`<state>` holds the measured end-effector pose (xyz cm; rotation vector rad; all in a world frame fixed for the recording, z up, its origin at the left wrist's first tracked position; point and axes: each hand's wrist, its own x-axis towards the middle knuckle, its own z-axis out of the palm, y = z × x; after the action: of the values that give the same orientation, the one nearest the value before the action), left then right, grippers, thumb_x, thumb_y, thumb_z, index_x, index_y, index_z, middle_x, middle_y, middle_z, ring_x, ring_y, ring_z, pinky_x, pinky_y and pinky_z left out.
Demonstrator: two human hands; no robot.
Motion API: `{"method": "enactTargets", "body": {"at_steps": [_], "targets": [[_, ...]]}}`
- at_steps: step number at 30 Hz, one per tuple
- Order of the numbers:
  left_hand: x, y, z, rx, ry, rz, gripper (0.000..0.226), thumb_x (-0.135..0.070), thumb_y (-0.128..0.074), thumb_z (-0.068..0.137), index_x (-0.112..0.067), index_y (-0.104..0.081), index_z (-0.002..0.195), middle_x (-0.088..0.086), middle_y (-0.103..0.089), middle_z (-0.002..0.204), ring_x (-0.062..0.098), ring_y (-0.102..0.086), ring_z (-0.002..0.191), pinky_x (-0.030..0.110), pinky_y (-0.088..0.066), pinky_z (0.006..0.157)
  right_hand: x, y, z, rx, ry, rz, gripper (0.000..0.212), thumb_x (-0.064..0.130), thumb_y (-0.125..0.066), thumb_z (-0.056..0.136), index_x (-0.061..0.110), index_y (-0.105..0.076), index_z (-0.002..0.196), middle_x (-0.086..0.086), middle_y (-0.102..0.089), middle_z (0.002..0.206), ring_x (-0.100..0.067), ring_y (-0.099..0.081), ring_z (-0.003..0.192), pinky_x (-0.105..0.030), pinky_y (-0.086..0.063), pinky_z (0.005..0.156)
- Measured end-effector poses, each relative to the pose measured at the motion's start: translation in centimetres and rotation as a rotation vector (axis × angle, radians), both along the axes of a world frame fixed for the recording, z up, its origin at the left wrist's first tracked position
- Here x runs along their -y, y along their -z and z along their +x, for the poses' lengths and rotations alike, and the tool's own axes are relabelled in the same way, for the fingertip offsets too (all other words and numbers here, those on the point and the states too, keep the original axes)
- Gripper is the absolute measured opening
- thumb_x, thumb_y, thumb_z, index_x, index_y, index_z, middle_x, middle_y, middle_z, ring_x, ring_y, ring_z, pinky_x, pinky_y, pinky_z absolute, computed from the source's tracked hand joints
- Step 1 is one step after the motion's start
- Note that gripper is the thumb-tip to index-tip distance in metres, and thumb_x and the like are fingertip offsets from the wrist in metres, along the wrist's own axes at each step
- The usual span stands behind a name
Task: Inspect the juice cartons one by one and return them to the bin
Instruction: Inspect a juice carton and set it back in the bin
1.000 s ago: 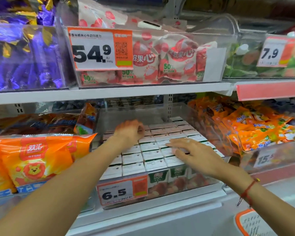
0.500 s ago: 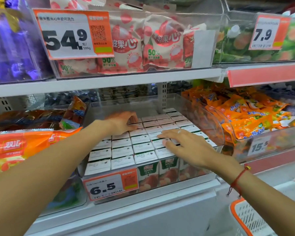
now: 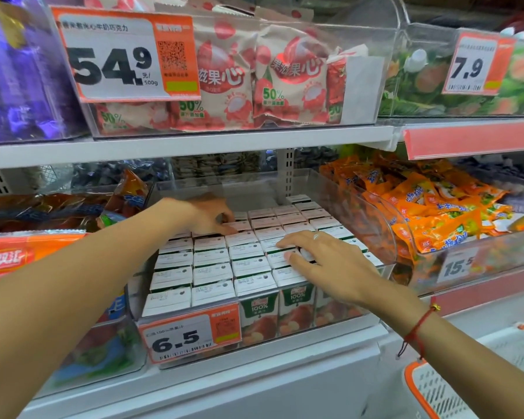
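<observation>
Juice cartons (image 3: 212, 267): stood upright in tight rows, white tops up, filling the clear bin (image 3: 372, 237) on the lower shelf; both hands lay on top of them.
Left hand (image 3: 206, 214): reached to the back left rows, fingers bent down onto the carton tops there; whether it gripped one could not be told.
Right hand (image 3: 324, 261): lay on the front right rows, fingers spread and nearly straight, fingertips pressing on carton tops, holding nothing.
Between the hands: several rows of cartons stood uncovered.
Wrist: a red string bracelet (image 3: 418, 328) circled the right wrist.
Bin front: an orange and white price tag (image 3: 191, 335) reading 6.5 hung at the left; printed carton faces showed beside it.
Neighbours: orange snack packets (image 3: 430, 213) filled the bin to the right; pink and white bags (image 3: 288, 77) sat on the shelf above.
</observation>
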<state>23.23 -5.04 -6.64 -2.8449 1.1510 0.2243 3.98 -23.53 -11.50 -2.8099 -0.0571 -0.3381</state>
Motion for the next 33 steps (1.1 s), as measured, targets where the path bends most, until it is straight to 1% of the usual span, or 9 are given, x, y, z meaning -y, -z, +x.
{"method": "enactTargets", "body": {"at_steps": [5, 8, 11, 14, 17, 20, 26, 31, 33], "targets": [[0.5, -0.9, -1.4, 0.092, -0.05, -0.28, 0.049, -0.049, -0.05, 0.096, -0.014, -0.048, 0.131, -0.001, -0.053, 0.117, 0.021, -0.054, 0.097, 0.032, -0.044, 0.079, 0.5, 0.4, 0.3, 0.017, 0.018, -0.031, 0.034, 0.048, -0.033, 0.1, 0.046, -0.046, 0.131, 0.018, -0.048, 0.138, -0.009, -0.045, 0.116, -0.031, -0.033, 0.075], [0.7, -1.5, -3.7, 0.139, -0.131, -0.556, 0.051, -0.045, -0.047, 0.099, -0.008, -0.042, 0.133, 0.012, -0.06, 0.116, 0.03, -0.06, 0.096, 0.04, -0.05, 0.08, 0.4, 0.6, 0.4, 0.039, 0.026, -0.028, 0.034, 0.048, -0.032, 0.099, 0.047, -0.047, 0.129, 0.016, -0.05, 0.137, -0.01, -0.047, 0.116, -0.031, -0.035, 0.074], [0.0, -1.5, -6.8, 0.118, -0.283, -0.839, 0.044, -0.045, -0.046, 0.099, -0.006, -0.053, 0.118, 0.013, -0.064, 0.11, 0.035, -0.062, 0.099, 0.042, -0.052, 0.081, 0.2, 0.3, 0.2, 0.019, 0.041, 0.001, 0.034, 0.045, -0.035, 0.1, 0.042, -0.051, 0.13, 0.013, -0.052, 0.139, -0.012, -0.049, 0.119, -0.032, -0.04, 0.078], [-1.3, -1.3, -11.2, -0.216, -0.378, -1.215, 0.042, -0.046, -0.047, 0.099, -0.006, -0.061, 0.106, 0.009, -0.069, 0.103, 0.027, -0.066, 0.098, 0.038, -0.055, 0.077, -0.8, -0.9, -0.8, 0.068, 0.031, 0.182, 0.035, 0.04, -0.038, 0.102, 0.028, -0.054, 0.131, 0.005, -0.055, 0.136, -0.013, -0.051, 0.12, -0.032, -0.045, 0.09], [-3.6, -1.0, -16.3, -0.596, -0.414, -1.44, 0.033, -0.042, -0.049, 0.099, -0.017, -0.068, 0.088, -0.003, -0.075, 0.082, 0.009, -0.07, 0.086, 0.018, -0.055, 0.064, -3.4, -2.5, -3.1, 0.256, 0.014, 0.628, 0.029, 0.038, -0.035, 0.103, 0.031, -0.061, 0.115, 0.018, -0.062, 0.116, 0.009, -0.056, 0.099, -0.015, -0.039, 0.08], [-5.9, 0.2, -20.4, -0.757, -0.407, -1.42, 0.034, -0.048, -0.05, 0.096, -0.023, -0.071, 0.091, -0.008, -0.077, 0.082, 0.001, -0.072, 0.079, 0.016, -0.057, 0.067, -6.5, -3.3, -5.7, 0.096, -0.029, 0.934, 0.031, 0.05, -0.036, 0.098, 0.037, -0.064, 0.098, 0.021, -0.068, 0.097, 0.008, -0.062, 0.086, -0.019, -0.045, 0.074], [-7.3, 3.0, -23.4, -0.727, -0.405, -1.332, 0.039, -0.053, -0.059, 0.086, -0.021, -0.073, 0.103, -0.009, -0.077, 0.095, 0.007, -0.07, 0.096, 0.033, -0.052, 0.097, -9.6, -0.7, -9.0, -0.053, -0.053, 0.878, 0.024, 0.049, -0.054, 0.091, 0.032, -0.068, 0.1, 0.021, -0.072, 0.09, 0.006, -0.066, 0.089, -0.019, -0.054, 0.081], [-8.3, 5.1, -23.4, -0.933, -0.358, -1.22, 0.035, -0.049, -0.062, 0.086, -0.024, -0.072, 0.108, -0.006, -0.077, 0.1, 0.009, -0.072, 0.098, 0.024, -0.055, 0.086, -10.2, 0.6, -10.0, -0.104, 0.028, 0.883, 0.051, 0.065, -0.046, 0.081, 0.023, -0.071, 0.096, 0.001, -0.073, 0.095, -0.009, -0.069, 0.087, -0.019, -0.056, 0.074], [-8.8, 5.3, -23.1, -0.99, -0.308, -1.197, 0.028, -0.039, -0.066, 0.088, -0.023, -0.072, 0.11, -0.005, -0.076, 0.104, 0.01, -0.071, 0.099, 0.021, -0.057, 0.081, -10.4, 0.9, -9.9, -0.084, 0.065, 0.851, 0.058, 0.061, -0.045, 0.087, 0.009, -0.068, 0.1, -0.016, -0.068, 0.104, -0.023, -0.065, 0.097, -0.035, -0.056, 0.087]]}}
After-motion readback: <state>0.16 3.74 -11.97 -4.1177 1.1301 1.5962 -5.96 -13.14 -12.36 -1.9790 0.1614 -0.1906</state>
